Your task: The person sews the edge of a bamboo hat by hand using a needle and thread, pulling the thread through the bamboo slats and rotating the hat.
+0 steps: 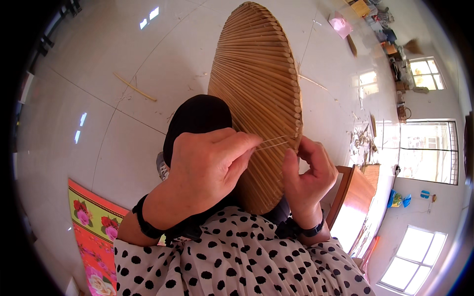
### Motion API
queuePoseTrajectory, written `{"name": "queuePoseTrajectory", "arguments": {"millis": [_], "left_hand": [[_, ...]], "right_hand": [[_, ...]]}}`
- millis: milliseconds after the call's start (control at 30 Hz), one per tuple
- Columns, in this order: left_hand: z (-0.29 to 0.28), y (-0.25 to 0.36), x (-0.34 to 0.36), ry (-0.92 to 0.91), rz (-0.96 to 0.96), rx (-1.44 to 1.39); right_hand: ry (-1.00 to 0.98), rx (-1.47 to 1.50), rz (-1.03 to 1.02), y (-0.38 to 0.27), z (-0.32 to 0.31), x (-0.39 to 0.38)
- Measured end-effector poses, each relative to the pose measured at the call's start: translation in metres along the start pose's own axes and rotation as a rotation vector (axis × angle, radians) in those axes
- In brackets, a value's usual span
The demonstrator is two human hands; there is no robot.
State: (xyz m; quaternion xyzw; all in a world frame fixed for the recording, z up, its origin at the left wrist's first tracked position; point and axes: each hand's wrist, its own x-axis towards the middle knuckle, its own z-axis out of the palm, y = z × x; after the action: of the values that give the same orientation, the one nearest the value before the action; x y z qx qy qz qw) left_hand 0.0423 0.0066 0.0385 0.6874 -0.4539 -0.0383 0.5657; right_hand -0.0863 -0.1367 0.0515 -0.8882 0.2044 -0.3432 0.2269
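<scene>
A large palm-leaf fan [256, 74], tan and pleated with ribs running to its bound edge, stands tilted across my lap. Two pale lines of thin thread [274, 144] stretch over its face near the right rim. My left hand [207, 160] is closed, thumb and forefinger pinching the thread's left end. At the right rim, my right hand [312, 172] pinches the fan's edge between thumb and fingers, where the thread meets the rim. Whether a needle is in either hand, I cannot tell. The fan's far side is hidden.
Beneath is a pale tiled floor [118, 49] with a thin strip [135, 87] and scattered scraps. A bright floral cloth [94, 232] lies at lower left. To my right is a wooden piece of furniture [348, 197]. Boxes and a pink sheet [340, 24] are at far right.
</scene>
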Motion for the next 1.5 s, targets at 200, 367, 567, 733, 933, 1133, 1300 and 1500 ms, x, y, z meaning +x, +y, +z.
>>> {"name": "queuePoseTrajectory", "arguments": {"millis": [200, 367, 567, 733, 933, 1133, 1300, 1500], "left_hand": [[-0.001, 0.002, 0.001, -0.008, 0.003, 0.011], [-0.001, 0.002, 0.003, -0.005, 0.011, 0.014], [-0.002, 0.003, 0.003, 0.004, 0.023, -0.014], [-0.004, 0.004, 0.004, -0.029, 0.011, 0.018], [-0.011, 0.006, 0.006, -0.056, 0.032, 0.105], [-0.019, 0.0, 0.017, -0.107, 0.127, 0.144], [-0.023, -0.006, 0.021, -0.128, 0.076, 0.143], [-0.037, 0.0, 0.017, -0.186, 0.009, 0.157]], "right_hand": [[0.011, 0.023, -0.024, 0.001, 0.002, 0.001], [0.007, 0.041, -0.023, 0.003, 0.001, 0.001], [0.008, 0.058, -0.017, 0.003, 0.002, 0.0], [-0.004, 0.041, -0.018, 0.0, 0.0, 0.002], [-0.007, 0.069, -0.018, -0.002, 0.002, 0.002], [-0.006, 0.118, -0.042, -0.004, 0.003, 0.002], [-0.035, 0.218, -0.077, -0.006, 0.008, 0.005], [-0.072, 0.517, -0.075, 0.006, 0.017, -0.005]]}}
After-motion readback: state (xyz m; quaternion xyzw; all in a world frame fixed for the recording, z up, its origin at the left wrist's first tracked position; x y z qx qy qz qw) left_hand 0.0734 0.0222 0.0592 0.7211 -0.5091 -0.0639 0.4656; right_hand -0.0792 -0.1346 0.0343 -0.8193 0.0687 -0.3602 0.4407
